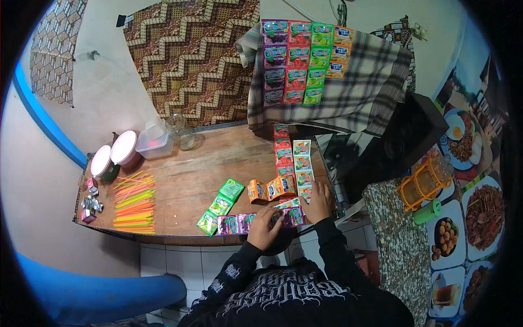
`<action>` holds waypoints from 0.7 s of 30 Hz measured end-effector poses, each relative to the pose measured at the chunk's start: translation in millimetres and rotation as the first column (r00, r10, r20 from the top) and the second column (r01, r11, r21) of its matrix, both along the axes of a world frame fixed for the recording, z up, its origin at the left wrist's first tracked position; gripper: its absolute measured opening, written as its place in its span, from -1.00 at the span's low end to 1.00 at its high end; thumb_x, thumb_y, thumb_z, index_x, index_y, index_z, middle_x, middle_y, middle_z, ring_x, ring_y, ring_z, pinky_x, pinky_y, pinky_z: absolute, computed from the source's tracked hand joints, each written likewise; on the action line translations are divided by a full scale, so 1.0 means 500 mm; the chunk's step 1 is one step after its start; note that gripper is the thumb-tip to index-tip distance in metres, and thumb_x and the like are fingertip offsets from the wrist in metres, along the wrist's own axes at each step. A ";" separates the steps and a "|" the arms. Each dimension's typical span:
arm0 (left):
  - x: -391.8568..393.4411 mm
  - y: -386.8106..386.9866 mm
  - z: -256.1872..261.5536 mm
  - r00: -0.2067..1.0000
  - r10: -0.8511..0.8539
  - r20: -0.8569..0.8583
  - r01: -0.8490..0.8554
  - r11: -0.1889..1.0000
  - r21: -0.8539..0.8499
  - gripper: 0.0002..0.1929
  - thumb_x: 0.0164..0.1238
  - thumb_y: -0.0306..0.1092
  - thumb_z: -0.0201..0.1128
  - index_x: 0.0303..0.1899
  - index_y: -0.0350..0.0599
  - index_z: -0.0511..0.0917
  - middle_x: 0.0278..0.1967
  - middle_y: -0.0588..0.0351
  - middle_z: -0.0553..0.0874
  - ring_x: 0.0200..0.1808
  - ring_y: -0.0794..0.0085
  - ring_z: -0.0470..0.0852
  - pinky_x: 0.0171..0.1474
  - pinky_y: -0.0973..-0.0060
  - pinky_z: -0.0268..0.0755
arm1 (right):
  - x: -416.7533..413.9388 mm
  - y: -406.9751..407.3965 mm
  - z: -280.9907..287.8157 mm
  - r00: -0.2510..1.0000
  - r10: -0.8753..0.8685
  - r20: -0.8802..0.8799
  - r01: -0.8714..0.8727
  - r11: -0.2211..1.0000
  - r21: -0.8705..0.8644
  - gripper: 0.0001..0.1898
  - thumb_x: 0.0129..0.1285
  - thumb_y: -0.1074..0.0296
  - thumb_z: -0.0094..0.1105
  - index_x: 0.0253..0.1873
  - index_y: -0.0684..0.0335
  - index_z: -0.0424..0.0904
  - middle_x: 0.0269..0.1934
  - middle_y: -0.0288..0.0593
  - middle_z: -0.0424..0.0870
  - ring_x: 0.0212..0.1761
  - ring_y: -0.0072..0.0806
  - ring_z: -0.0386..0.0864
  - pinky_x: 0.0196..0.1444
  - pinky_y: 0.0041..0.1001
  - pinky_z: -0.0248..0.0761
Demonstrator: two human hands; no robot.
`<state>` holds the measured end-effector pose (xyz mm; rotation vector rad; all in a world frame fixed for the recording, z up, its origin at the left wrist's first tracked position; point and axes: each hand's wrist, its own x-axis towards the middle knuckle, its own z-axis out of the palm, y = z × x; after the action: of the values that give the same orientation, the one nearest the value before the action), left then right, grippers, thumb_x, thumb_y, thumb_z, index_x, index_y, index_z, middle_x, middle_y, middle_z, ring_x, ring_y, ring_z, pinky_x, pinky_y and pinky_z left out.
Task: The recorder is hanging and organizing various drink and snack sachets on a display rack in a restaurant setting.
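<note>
My left hand [264,227] rests on a strip of purple drink-powder sachets [227,225] at the table's front edge, covering part of it. Close by on the right, my right hand [318,204] lies over the lower end of a strip of white sachets [302,163]; whether its fingers grip anything is unclear. Between and beyond the hands are folded orange sachets [280,187], touching a long strip of red sachets [284,156]. A green sachet strip [221,205] lies slanted to the left of the orange ones.
Many coloured straws [135,204] lie on the wooden table [196,163]. Lidded tubs [124,148], a clear plastic box [155,143] and a glass jar [181,133] stand at the back left. More sachet strips [296,61] hang over plaid cloth [359,81]. A stone-patterned surface [398,245] is at right.
</note>
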<state>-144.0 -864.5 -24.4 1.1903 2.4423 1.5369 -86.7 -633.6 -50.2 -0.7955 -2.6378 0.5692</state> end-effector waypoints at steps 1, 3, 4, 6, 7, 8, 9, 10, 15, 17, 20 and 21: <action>0.001 0.008 0.007 1.000 -0.023 -0.020 0.024 0.999 0.039 -0.70 0.47 -0.34 0.47 0.10 -0.29 0.72 0.16 -0.24 0.76 0.20 -0.20 0.72 0.32 0.10 0.59 | -0.001 -0.001 -0.003 1.000 0.000 0.001 0.000 1.000 0.021 -0.23 0.38 0.13 0.50 0.58 0.28 0.37 0.53 0.25 0.46 0.64 0.35 0.26 0.62 0.22 0.21; 0.006 0.016 0.017 0.999 -0.040 0.023 0.039 0.998 0.043 -0.70 0.50 -0.36 0.46 0.13 -0.29 0.70 0.14 -0.23 0.77 0.16 -0.12 0.77 0.28 0.14 0.62 | 0.001 -0.010 0.003 1.000 -0.014 -0.017 0.014 1.000 -0.015 -0.24 0.35 0.14 0.53 0.55 0.26 0.41 0.53 0.15 0.48 0.65 0.28 0.23 0.65 0.24 0.13; 0.008 0.019 0.018 0.996 -0.047 0.069 0.044 0.998 0.046 -0.69 0.52 -0.38 0.45 0.17 -0.29 0.69 0.12 -0.21 0.78 0.11 -0.04 0.82 0.24 0.19 0.65 | 0.004 -0.017 0.013 1.000 -0.011 -0.020 0.011 1.000 0.027 -0.25 0.33 0.14 0.54 0.54 0.24 0.44 0.50 0.12 0.50 0.63 0.23 0.24 0.66 0.22 0.09; 0.014 0.032 0.013 0.967 -0.053 0.249 0.023 0.992 0.123 -0.67 0.55 -0.38 0.43 0.22 -0.29 0.66 0.12 -0.18 0.79 0.12 0.08 0.84 0.20 0.24 0.67 | 0.007 -0.032 0.041 0.998 -0.007 -0.055 0.013 0.994 0.104 -0.30 0.31 0.20 0.56 0.50 0.20 0.50 0.41 0.06 0.54 0.59 0.10 0.25 0.68 0.18 0.02; 0.016 0.037 0.008 0.903 -0.070 0.423 -0.014 0.981 0.192 -0.64 0.59 -0.39 0.42 0.28 -0.29 0.63 0.11 -0.15 0.81 0.13 0.19 0.86 0.16 0.30 0.70 | 0.007 -0.038 0.047 0.998 -0.012 -0.060 0.019 0.994 0.108 -0.30 0.31 0.20 0.56 0.50 0.20 0.50 0.41 0.06 0.54 0.59 0.10 0.25 0.68 0.18 0.02; 0.014 0.041 -0.005 0.905 -0.076 0.418 -0.009 0.980 0.197 -0.64 0.59 -0.39 0.42 0.28 -0.29 0.63 0.11 -0.15 0.81 0.13 0.19 0.86 0.16 0.30 0.70 | 0.009 -0.043 0.049 0.994 0.018 -0.103 0.000 0.985 0.173 -0.34 0.31 0.27 0.54 0.48 0.20 0.51 0.37 0.08 0.55 0.57 0.12 0.27 0.66 0.18 0.05; 0.009 0.044 -0.016 0.883 -0.113 0.455 0.018 0.978 0.209 -0.58 0.65 -0.41 0.35 0.40 -0.25 0.52 0.20 -0.12 0.76 0.19 0.26 0.83 0.16 0.36 0.71 | 0.012 -0.048 0.051 0.988 0.048 -0.144 -0.012 0.971 0.238 -0.37 0.31 0.33 0.51 0.46 0.19 0.51 0.32 0.10 0.57 0.54 0.14 0.29 0.63 0.17 0.08; 0.004 0.048 -0.028 0.859 -0.150 0.490 0.043 0.974 0.221 -0.52 0.72 -0.42 0.29 0.53 -0.21 0.42 0.30 -0.08 0.72 0.26 0.34 0.80 0.16 0.42 0.73 | 0.015 -0.052 0.056 0.972 0.076 -0.222 -0.040 0.985 0.165 -0.43 0.34 0.48 0.42 0.44 0.20 0.52 0.27 0.11 0.56 0.46 0.13 0.41 0.56 0.06 0.24; -0.002 0.081 -0.041 0.583 -0.331 0.742 0.008 0.916 0.402 -0.51 0.76 -0.38 0.26 0.54 -0.27 0.37 0.39 -0.13 0.62 0.29 0.16 0.79 0.25 0.36 0.72 | 0.046 -0.055 0.032 0.898 0.086 -0.431 -0.146 0.983 -0.109 -0.48 0.42 0.62 0.24 0.45 0.25 0.48 0.22 0.05 0.62 0.24 -0.01 0.64 0.29 -0.15 0.55; -0.002 0.092 -0.035 0.462 -0.347 0.816 -0.071 0.903 0.424 -0.51 0.74 -0.40 0.26 0.54 -0.24 0.37 0.36 -0.09 0.64 0.28 0.20 0.79 0.24 0.38 0.73 | 0.060 -0.058 0.003 0.814 -0.193 -0.548 -0.256 0.727 -0.637 -0.51 0.48 0.61 0.23 0.46 0.26 0.45 0.30 -0.05 0.60 0.20 -0.28 0.72 0.10 -0.27 0.66; -0.006 0.082 -0.030 0.425 -0.310 0.850 -0.147 0.903 0.403 -0.56 0.75 -0.35 0.26 0.49 -0.24 0.44 0.30 -0.04 0.66 0.22 0.31 0.79 0.23 0.44 0.69 | 0.107 -0.097 0.091 0.788 -0.419 -0.451 -0.284 0.403 -0.870 -0.43 0.44 0.67 0.14 0.53 0.34 0.36 0.33 -0.06 0.62 0.32 -0.33 0.67 0.34 -0.34 0.59; -0.007 0.081 -0.034 0.422 -0.260 0.869 -0.146 0.926 0.348 -0.58 0.75 -0.34 0.27 0.46 -0.25 0.46 0.28 -0.02 0.66 0.20 0.34 0.79 0.23 0.45 0.68 | 0.123 -0.103 0.093 0.741 -0.512 -0.435 -0.334 0.281 -0.900 -0.40 0.42 0.70 0.14 0.54 0.33 0.36 0.35 -0.05 0.61 0.32 -0.31 0.68 0.36 -0.34 0.59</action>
<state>-147.4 -823.8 -41.5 0.2004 1.3603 1.9385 -25.1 -684.9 -3.8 -0.7582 -1.2512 2.0887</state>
